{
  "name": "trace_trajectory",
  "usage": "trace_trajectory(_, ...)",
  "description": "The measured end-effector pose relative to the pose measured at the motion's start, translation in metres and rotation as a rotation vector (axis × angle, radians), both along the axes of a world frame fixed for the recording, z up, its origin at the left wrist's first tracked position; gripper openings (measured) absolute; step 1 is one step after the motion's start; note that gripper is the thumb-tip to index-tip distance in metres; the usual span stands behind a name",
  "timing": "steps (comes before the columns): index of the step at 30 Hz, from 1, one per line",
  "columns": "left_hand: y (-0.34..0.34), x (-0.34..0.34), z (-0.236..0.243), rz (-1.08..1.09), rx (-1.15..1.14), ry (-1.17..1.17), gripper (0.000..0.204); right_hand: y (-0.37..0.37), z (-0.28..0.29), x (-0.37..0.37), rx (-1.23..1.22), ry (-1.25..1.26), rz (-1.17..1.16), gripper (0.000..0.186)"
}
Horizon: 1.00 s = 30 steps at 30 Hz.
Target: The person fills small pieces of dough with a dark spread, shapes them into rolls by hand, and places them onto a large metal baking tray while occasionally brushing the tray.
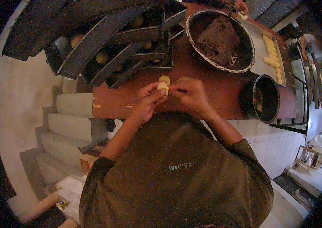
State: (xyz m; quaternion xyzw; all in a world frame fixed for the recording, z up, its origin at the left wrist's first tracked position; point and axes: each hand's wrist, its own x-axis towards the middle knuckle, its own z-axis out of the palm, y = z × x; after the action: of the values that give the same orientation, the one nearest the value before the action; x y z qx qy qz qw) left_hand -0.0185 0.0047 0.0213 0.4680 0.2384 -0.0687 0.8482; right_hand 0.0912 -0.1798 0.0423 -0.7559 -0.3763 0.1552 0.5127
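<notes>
Near the middle, my left hand pinches a pale yellow dough piece between thumb and fingers. My right hand is closed at the same piece, fingertips touching its right side. Just behind it is another pale piece; whether it is held or resting on the brown tabletop I cannot tell. Beyond and to the right sits a large round pan of dark brown mass. A black round pot, something small inside, stands at the right front of the table.
Dark metal trays, stacked at angles with round balls among them, fill the back left. A tray bears rows of dough pieces. Another person's hands are at the top. Concrete steps lie left; a person is far right.
</notes>
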Motion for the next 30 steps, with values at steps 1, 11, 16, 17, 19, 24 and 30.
trace_trajectory(1, -0.001, 0.005, -0.002, 0.001, 0.125, 0.053, 0.049, 0.002, 0.014, -0.003, -0.056, -0.102, 0.026, 0.025)
trace_trajectory(11, -0.026, 0.011, 0.033, 0.026, 0.219, -0.597, 0.059, 0.006, 0.017, -0.017, 0.279, 0.589, -0.248, 0.027)
trace_trajectory(16, -0.019, 0.024, 0.018, 0.133, 0.623, -0.202, 0.033, -0.015, 0.051, -0.031, -0.15, -0.308, 0.169, 0.017)
trace_trajectory(17, -0.021, 0.022, 0.022, 0.161, 0.786, -0.128, 0.031, -0.024, 0.054, -0.03, -0.058, -0.229, 0.168, 0.017)
trace_trajectory(19, -0.007, 0.026, -0.038, -0.185, 1.115, -0.191, 0.037, 0.013, 0.042, -0.034, 0.069, -0.409, -0.018, 0.02)
trace_trajectory(24, 0.019, -0.017, -0.045, -0.335, 0.925, -0.445, 0.097, -0.023, -0.053, -0.014, -0.044, -0.581, -0.094, 0.022)
trace_trajectory(30, 0.112, -0.073, -0.124, -0.069, 1.948, 0.224, 0.085, -0.111, -0.166, 0.05, -0.629, -0.659, -0.299, 0.029)
